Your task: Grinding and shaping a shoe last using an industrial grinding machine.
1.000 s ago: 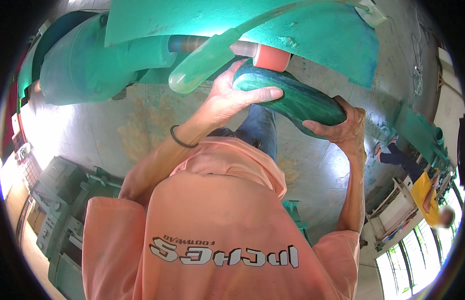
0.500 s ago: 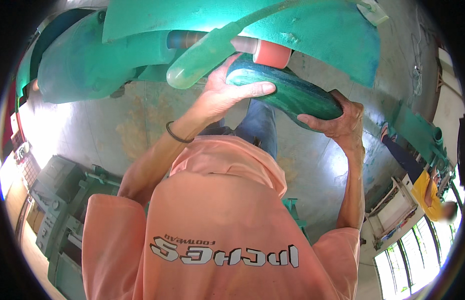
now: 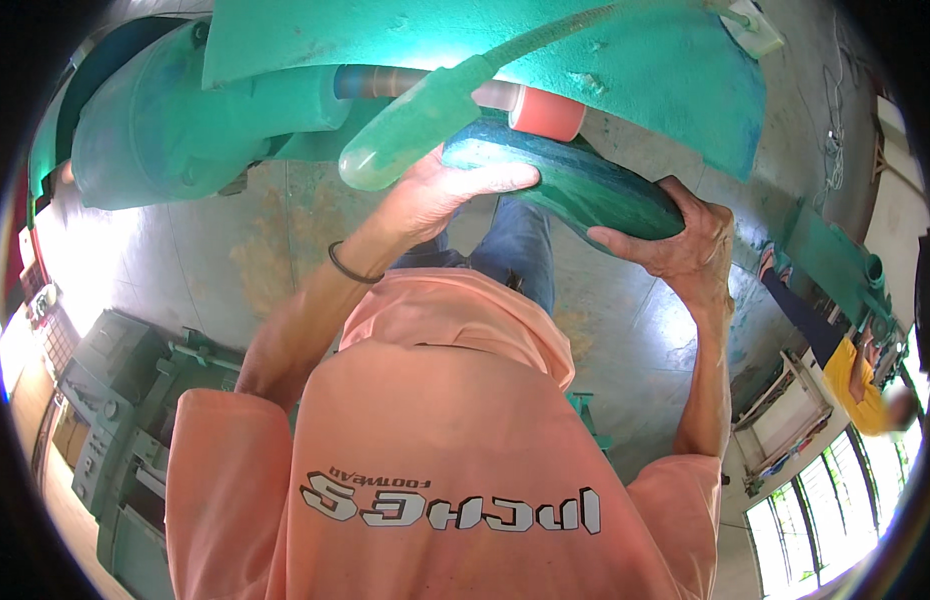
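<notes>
A thick, dark green shoe sole (image 3: 595,190) is held out between my two hands, its long edge turned up toward a small pinkish-red roller (image 3: 548,113) on a machine shaft. The sole's upper edge meets or lies right beneath the roller; whether they touch I cannot tell. My left hand (image 3: 435,195) grips the left end, thumb along the near face and fingers hidden behind. Around the right end closes my right hand (image 3: 680,245), thumb on the near face. A translucent green lamp-like piece (image 3: 410,130) on a flexible neck hangs just above my left hand.
The green machine hood (image 3: 485,40) spans the top, with a cloudy green duct (image 3: 175,125) on its left. A grey-green machine (image 3: 115,400) stands at lower left. At far right, a person in yellow (image 3: 853,385) is near green equipment (image 3: 835,265). Cables (image 3: 833,150) lie on the floor.
My left hand and the sole's left end have shifted slightly left and down. My right hand stays nearly in place, still gripping the other end.
</notes>
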A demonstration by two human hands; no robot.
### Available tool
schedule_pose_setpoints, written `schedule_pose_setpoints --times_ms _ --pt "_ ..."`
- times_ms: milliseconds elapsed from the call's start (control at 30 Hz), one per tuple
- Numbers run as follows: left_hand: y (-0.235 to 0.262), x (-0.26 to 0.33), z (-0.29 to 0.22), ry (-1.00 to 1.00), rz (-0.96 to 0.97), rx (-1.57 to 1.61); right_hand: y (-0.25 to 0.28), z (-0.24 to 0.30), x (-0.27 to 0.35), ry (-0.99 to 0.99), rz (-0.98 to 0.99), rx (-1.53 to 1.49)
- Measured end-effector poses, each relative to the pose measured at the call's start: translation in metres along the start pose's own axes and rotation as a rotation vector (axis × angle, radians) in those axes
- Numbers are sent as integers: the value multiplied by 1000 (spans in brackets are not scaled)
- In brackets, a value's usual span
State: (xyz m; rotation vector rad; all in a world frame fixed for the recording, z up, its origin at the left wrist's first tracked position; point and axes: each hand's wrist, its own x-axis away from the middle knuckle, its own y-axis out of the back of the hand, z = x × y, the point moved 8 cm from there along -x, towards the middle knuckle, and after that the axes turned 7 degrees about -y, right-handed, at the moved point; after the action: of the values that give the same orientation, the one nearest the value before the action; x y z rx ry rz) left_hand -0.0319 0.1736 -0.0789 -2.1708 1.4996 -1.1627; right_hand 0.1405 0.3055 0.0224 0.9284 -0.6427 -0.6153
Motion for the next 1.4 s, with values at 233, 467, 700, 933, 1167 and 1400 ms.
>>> schedule_pose_setpoints --times_ms 233,467,700,933,1167,1400 --pt "-3 7 -13 -57 8 -78 7 7 5 23 -27 -38" --pt "-5 6 -18 -46 -47 -150 -5 -3 1 -21 6 -82" --pt "0 -3 -5 -8 -105 -139 -17 -17 -3 17 5 16" --pt "-4 -2 -7 -49 -99 -287 -12 -20 6 -6 -23 -82" --pt "-1 -13 7 -8 -92 -269 -26 -34 10 -16 -11 -44" --pt "-2 -12 5 41 -107 -356 -29 -37 21 -41 -55 -168"
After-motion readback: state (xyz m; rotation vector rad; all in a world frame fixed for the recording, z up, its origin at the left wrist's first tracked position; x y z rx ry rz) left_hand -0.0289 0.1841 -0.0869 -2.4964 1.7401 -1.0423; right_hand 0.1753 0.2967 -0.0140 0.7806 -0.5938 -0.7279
